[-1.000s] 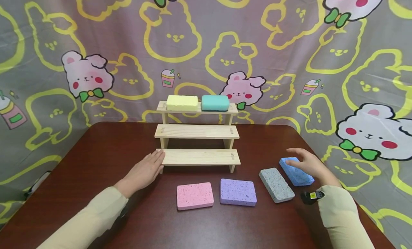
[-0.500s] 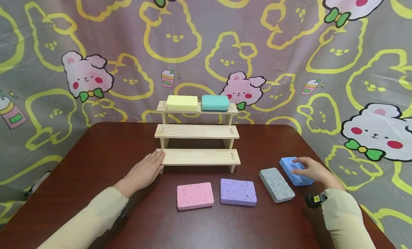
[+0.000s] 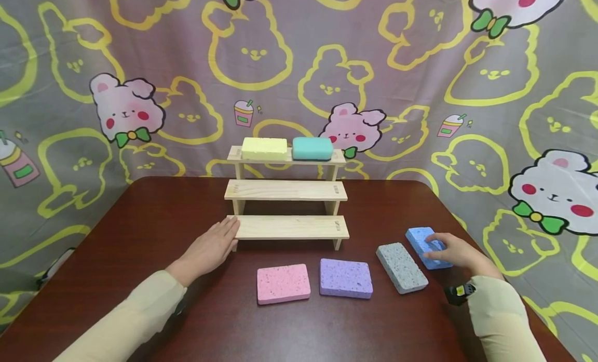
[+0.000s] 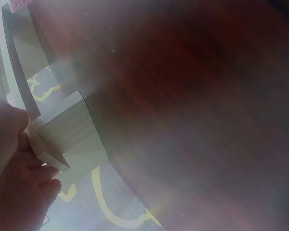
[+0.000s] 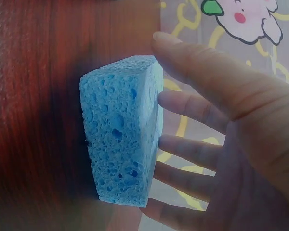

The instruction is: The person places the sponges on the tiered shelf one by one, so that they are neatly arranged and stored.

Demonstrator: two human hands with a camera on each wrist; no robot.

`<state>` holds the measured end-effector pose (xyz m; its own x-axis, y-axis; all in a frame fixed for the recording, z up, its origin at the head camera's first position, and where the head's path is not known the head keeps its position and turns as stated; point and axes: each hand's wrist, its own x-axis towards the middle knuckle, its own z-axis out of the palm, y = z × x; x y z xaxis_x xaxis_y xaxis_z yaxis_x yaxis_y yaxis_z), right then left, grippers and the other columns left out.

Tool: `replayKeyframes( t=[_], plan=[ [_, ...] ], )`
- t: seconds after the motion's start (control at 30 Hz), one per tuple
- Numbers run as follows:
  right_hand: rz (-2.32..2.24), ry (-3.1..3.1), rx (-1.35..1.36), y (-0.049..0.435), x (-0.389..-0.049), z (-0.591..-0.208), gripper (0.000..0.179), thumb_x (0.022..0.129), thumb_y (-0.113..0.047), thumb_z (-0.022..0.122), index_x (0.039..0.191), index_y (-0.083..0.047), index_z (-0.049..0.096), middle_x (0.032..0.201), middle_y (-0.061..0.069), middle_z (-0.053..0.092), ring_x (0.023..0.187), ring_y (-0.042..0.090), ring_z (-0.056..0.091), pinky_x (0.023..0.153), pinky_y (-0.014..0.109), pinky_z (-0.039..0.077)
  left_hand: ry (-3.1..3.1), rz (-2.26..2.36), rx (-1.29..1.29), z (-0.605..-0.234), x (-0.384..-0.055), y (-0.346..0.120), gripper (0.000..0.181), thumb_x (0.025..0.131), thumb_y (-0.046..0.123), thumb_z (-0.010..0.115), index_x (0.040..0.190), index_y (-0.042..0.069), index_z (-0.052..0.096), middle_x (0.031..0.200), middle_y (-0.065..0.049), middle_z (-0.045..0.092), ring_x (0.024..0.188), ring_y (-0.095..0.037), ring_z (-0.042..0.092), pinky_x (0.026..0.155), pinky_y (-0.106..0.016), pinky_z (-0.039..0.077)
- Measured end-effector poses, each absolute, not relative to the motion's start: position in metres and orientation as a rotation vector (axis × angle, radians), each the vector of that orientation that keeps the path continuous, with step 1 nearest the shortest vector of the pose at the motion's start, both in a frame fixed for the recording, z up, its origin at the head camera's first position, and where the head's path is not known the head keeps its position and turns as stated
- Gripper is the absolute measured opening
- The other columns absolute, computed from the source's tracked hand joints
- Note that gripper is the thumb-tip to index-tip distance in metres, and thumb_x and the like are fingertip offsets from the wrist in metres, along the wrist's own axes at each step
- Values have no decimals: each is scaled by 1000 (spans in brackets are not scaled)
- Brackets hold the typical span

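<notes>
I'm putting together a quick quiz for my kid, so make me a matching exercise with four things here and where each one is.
Things
1. yellow block
2. purple sponge
3. blue sponge
4. left hand

Places
A. nearest the right hand
B. on the top shelf
C. at the left end of the lowest shelf
D. between the pink sponge and the gray sponge

Pairs: 1-B, 2-D, 3-A, 4-C

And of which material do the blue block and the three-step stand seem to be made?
Blue block: probably cellulose sponge, matte, judging by its many irregular open pores. Stand: wood, as pale colour and visible grain suggest; apparently unvarnished, since it looks dull.
</notes>
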<state>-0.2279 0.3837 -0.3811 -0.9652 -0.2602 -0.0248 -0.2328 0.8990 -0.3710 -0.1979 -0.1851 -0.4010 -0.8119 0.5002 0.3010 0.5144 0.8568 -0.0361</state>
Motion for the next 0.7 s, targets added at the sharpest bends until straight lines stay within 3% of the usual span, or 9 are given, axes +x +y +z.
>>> replayKeyframes(
  t=[0.23,0.7],
  plan=[
    [-545,2993,-394,382,-229,-381,54,73,-29,77,110,3,54,112,35,46,95,44,46,78,59,42,-2717,-66,-777,-401,-198,-185,44,91,10,54,127,-13,45,132,-28,43,123,-39,39,101,-48,33],
    [-548,3041,-406,386,-230,-388,43,72,-6,73,111,3,57,113,37,44,94,46,45,77,61,42,-2707,-60,-781,-402,-199,-186,44,91,10,54,127,-13,45,131,-28,44,123,-39,40,101,-48,33]
  ],
)
